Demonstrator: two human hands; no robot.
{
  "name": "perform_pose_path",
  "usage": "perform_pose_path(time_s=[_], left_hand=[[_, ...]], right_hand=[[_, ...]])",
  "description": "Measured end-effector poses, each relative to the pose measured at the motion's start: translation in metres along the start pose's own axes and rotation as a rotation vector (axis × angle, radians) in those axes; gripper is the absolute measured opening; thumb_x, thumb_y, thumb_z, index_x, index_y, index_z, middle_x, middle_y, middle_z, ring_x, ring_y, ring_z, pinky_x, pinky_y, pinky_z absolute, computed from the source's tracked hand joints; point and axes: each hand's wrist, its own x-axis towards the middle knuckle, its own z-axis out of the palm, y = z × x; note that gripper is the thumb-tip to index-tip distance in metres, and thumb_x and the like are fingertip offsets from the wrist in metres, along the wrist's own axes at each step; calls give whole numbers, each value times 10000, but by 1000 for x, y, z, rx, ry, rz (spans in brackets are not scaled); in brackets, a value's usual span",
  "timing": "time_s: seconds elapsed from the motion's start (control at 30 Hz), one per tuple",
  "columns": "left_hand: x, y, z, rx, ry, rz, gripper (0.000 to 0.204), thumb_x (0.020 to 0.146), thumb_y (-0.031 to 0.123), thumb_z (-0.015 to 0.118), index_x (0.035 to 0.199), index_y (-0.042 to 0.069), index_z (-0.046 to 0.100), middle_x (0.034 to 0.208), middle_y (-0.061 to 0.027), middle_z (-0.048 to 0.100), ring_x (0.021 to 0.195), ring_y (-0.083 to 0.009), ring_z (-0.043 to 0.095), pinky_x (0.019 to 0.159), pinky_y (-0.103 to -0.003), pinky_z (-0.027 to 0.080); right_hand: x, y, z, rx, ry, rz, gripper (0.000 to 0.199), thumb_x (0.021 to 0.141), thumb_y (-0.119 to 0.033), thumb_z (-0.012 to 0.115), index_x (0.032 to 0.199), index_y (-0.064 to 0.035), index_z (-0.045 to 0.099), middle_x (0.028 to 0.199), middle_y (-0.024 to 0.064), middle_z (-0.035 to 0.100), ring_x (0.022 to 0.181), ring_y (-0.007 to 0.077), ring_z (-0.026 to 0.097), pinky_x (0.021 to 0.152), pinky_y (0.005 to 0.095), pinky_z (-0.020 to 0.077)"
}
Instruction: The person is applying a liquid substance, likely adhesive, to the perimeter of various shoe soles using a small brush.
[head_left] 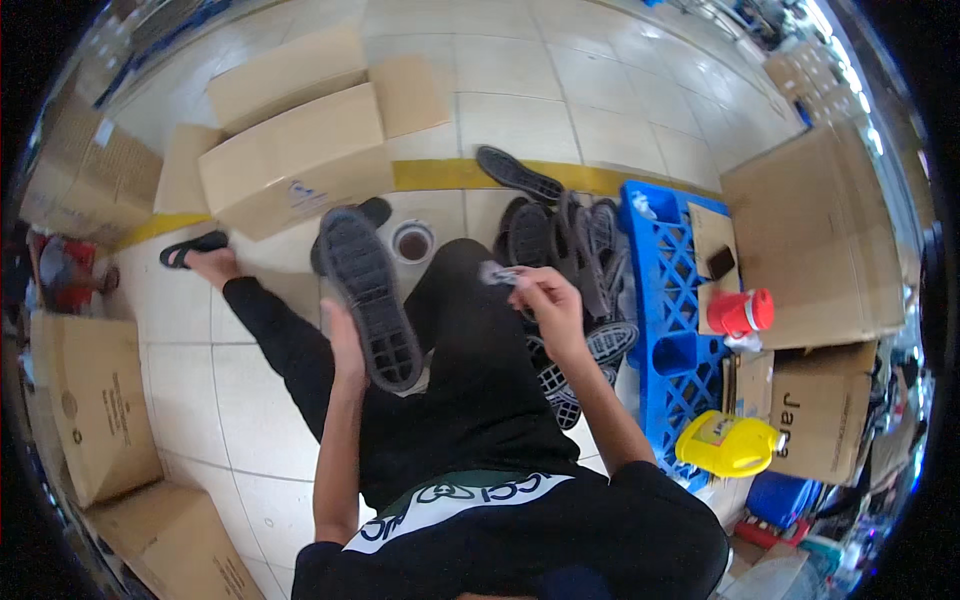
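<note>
Holding a black shoe sole [370,298] upright by its near end, left hand [345,350] closed on it, long axis running near-to-far, while right hand [548,300] pinches a small grey piece [496,273] just right of it, sole pile [572,270] beyond.

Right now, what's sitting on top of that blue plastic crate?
On the blue crate: a cardboard sheet carrying a dark block, and a red container. The crate's near end is hidden behind a yellow jug.
</note>
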Motion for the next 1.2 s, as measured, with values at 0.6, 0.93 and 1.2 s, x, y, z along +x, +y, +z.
perform_pose_path(time_s=[0.6,0.93,1.2], left_hand=[[68,-280,231,693,-1249,-823,932,865,757,118,1327,45,503,1322,-137,522,1202,-218,499,1039,-351,376],[96,-237,214,1765,-1233,-352,906,904,710,199,1329,-40,475,1409,-238,417,1315,-362,401,1091,-419,311],[74,-184,177,1809,-1271,-9,670,931,590,369,1294,47,517,1203,-211,598,1154,-356,548,962,-450,432]], right_hand=[[-251,-20,-228,539,1121,-342,255,964,-246,557,1139,-64,594,1074,15,655,718,75,539,644,228,452],[-217,12,-215,691,950,-251,245,959,-220,565,1131,-49,599,1073,32,669,724,75,579,663,238,487],[-209,47,-177,872,711,-91,251,964,-232,548,1102,-29,603,1112,104,652,789,127,592,685,256,487]])
